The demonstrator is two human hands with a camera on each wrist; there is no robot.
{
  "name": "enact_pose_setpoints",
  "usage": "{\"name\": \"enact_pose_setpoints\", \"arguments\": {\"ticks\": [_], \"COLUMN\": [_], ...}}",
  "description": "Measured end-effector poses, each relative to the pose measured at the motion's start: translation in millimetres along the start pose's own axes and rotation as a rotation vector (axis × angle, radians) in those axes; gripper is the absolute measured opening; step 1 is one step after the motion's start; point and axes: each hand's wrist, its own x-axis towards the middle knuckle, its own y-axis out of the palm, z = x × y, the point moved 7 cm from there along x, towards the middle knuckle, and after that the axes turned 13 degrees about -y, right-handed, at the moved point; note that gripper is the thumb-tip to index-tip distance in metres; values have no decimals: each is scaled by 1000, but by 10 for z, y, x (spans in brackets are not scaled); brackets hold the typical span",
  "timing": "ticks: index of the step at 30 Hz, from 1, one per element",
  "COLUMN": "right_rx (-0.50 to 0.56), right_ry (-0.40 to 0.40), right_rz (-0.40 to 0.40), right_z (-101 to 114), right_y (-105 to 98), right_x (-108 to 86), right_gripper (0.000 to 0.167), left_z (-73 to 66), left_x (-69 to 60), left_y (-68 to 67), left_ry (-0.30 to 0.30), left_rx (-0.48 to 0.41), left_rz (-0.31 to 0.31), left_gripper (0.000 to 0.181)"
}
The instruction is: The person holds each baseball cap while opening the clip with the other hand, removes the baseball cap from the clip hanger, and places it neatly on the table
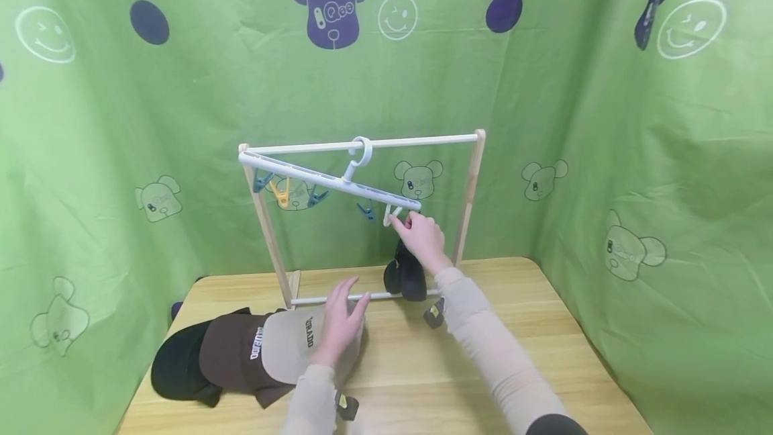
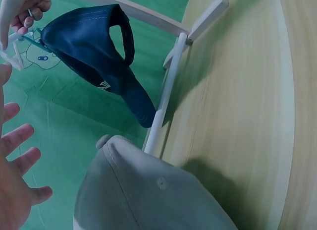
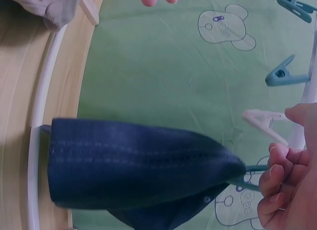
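Note:
My right hand (image 1: 421, 237) pinches a teal clip (image 3: 257, 168) at the right end of a white hanger (image 1: 314, 176). From that clip hangs a dark blue cap (image 3: 143, 163), its brim down near the rack's lower bar. Fingers spread and holding nothing, my left hand (image 1: 340, 327) hovers over a light grey cap (image 1: 284, 341). This cap lies at the front of a row, overlapping a brown cap (image 1: 229, 351) and a black cap (image 1: 178, 361). The hanger tilts down to the right, its hook (image 1: 364, 152) round the rack's top rail.
A wooden rack (image 1: 473, 186) with a white top rail (image 1: 423, 141) stands at the back of the wooden table (image 1: 513, 327). Other clips dangle from the hanger: a yellow clip (image 1: 281, 197), a white clip (image 1: 388, 217) and several teal ones. Green patterned curtain (image 1: 604, 119) surrounds the table.

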Motion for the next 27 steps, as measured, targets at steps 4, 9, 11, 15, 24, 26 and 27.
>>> {"name": "enact_pose_setpoints", "arguments": {"ticks": [4, 9, 11, 15, 24, 26, 27], "right_rx": [7, -5, -24, -59, -59, -56, -51], "right_ry": [24, 75, 97, 124, 177, 185, 189], "right_rz": [7, 35, 36, 38, 79, 92, 97], "right_z": [-72, -172, -213, -278, -368, -374, -376], "right_y": [-15, -19, -24, -36, 16, 40, 57], "right_x": [-4, 1, 6, 17, 19, 26, 31], "right_gripper": [51, 53, 55, 61, 64, 63, 62], "left_z": [-7, -24, -41, -80, -175, -181, -182], "left_x": [7, 26, 36, 71, 134, 145, 152], "left_y": [29, 66, 78, 96, 138, 142, 143], "left_ry": [-9, -12, -8, 0, 47, 53, 60], "left_rx": [-16, -35, -41, -35, -34, -36, -35], "left_rz": [7, 18, 20, 21, 30, 29, 26], "left_gripper": [59, 55, 55, 55, 55, 56, 56]}}
